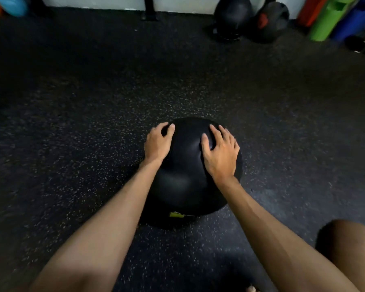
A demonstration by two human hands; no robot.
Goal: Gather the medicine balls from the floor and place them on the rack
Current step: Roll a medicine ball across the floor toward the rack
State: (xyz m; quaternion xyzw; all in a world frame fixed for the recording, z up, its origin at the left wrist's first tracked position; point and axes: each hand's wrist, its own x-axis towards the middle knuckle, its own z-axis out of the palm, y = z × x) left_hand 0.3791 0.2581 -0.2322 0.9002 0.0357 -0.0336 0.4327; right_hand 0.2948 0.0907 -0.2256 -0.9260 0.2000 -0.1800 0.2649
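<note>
Both hands are on it: left hand curled over the ball's left side, right hand spread across the top right, fingers gripping hard enough to dent the skin. Biggest thing is the floor, black rubber with pale speckles. Then one medicine ball, dead centre of the frame, down on the floor: black, smooth, a bit squashy. One bare knee lower right. Upper right by the wall: two more dark balls, three coloured rolls in red, green and blue. Smallest: one yellow-green label low on the medicine ball's near side.
</note>
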